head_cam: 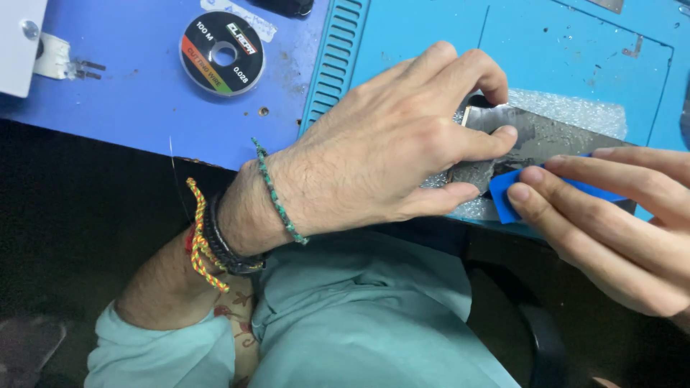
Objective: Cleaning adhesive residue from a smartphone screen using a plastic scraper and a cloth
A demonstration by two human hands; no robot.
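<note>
My left hand [402, 144] presses down on the left end of a flat, dark, glossy phone panel [539, 136], with fingers curled over its edge. The panel lies on a piece of bubble wrap [575, 108] on a blue work mat [431, 29]. My right hand [618, 223] comes in from the right and pinches a thin blue plastic card [507, 190], whose edge meets the near side of the panel. Several woven and beaded bracelets sit on my left wrist.
A round black spool of cutting wire [222, 53] lies on the darker blue table top at upper left. A white block with a metal bracket [29, 50] stands at the far left. The table edge runs just below my hands, over my lap.
</note>
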